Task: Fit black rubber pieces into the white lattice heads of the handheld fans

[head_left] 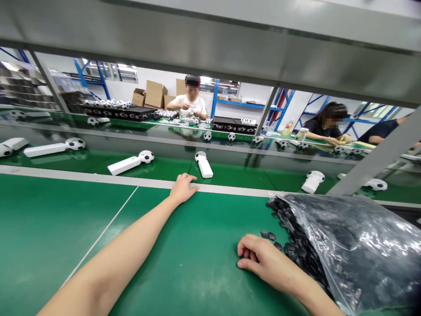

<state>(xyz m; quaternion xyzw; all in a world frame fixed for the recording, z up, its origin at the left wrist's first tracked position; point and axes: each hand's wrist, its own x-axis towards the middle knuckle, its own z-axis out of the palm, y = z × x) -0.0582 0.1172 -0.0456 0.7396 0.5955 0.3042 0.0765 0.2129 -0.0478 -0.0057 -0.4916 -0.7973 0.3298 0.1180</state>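
A: Why's that clear bag (371,245) lying over like that?

B: Its left side faces the right hand (263,259), and black pieces (302,252) spill out there onto the green table (200,267) — likely so they're within easy reach.

A: Is there one in that hand?

B: Can't tell. It's just left of the bag, fingers curled in toward the thumb; something dark shows inside, maybe only shadow.

A: And the left hand (183,189)?

B: Farther left of the bag, at the pale rail (237,189), fingers loosely spread, nothing in it that I can see. I'd say it's there for the white-handled ball (205,167) just past the fingertips, left of the bag and beyond it on the green belt (253,176), handle toward us.

A: How many balls like that?

B: Six on the near stretch — four left of the bag, the farthest cut off from view, and two just behind it, one partly hidden by the slanted post (378,151).

A: And black pieces?

B: One heap against the bag, past counting; three loose ones by the right hand.

A: Co-workers?

B: Two beyond the bag, one in white (189,105) off left, one in black (329,125), plus part of a third (383,131)
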